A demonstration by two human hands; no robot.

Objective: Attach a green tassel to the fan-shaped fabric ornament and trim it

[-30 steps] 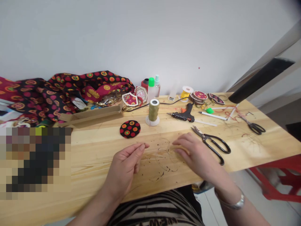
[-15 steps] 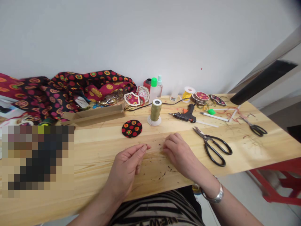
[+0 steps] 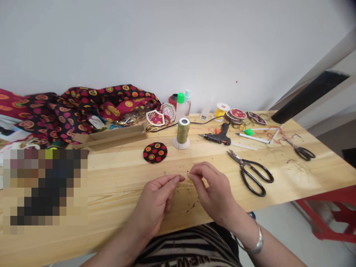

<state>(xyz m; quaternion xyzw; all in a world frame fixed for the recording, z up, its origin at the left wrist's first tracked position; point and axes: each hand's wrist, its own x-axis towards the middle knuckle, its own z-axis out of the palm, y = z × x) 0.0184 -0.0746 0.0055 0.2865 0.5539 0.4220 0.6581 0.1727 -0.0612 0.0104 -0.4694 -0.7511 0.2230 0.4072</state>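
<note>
My left hand is closed in a pinch over the wooden table, thumb against forefinger; what it holds is too small to make out. Facing it, a small gap away, my right hand also pinches with thumb and forefinger, its contents too fine to see. Just beyond my hands stands a cone of olive thread. A round black fabric piece with red dots and flower patterns lies flat to the left of the cone. Large black-handled scissors lie open right of my right hand.
Patterned cloth and a long cardboard box are at the back left. A glue gun, yellow spool, bottles and small scissors lie behind and right. A red stool stands beyond the front edge.
My right hand has turned, its thumb and forefinger now pinched near my left fingertips. My left hand has moved slightly right and toward me, still pinching.
</note>
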